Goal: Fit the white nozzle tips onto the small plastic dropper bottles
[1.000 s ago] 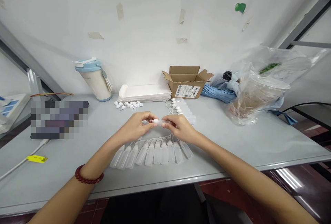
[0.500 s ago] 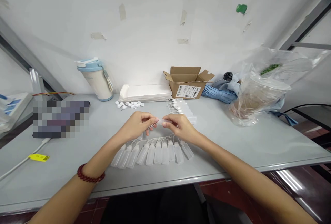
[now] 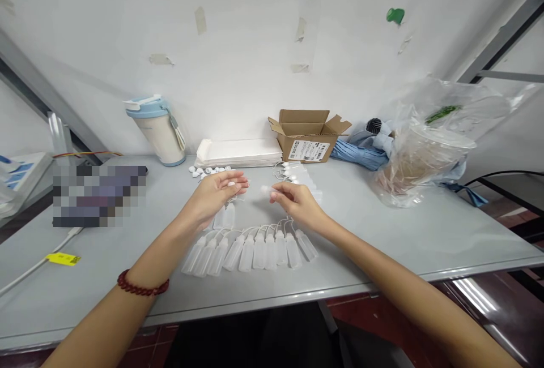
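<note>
My left hand (image 3: 217, 191) is palm up with its fingers loosely bent, and a small white cap (image 3: 232, 184) shows between thumb and fingers. To its right, my right hand (image 3: 295, 201) pinches a small translucent bottle (image 3: 266, 191) by one end, the other end facing left. Below both hands lies a row of translucent squeeze bottles (image 3: 247, 255) with thin white tethers at their tops. A couple more bottles (image 3: 224, 217) lie just under my left hand. Several loose white caps (image 3: 198, 171) are partly hidden behind its fingers.
An open cardboard box (image 3: 308, 141) stands at the back beside a white flat stack (image 3: 242, 153). More bottles (image 3: 304, 178) lie before the box. A tumbler (image 3: 157, 133) is at back left, a blurred-out object (image 3: 100, 195) at left, a plastic bag (image 3: 419, 164) at right.
My hands have moved apart. The left has drawn back left and turned palm up; the right keeps the bottle almost in place. Bottles under the left hand now show.
</note>
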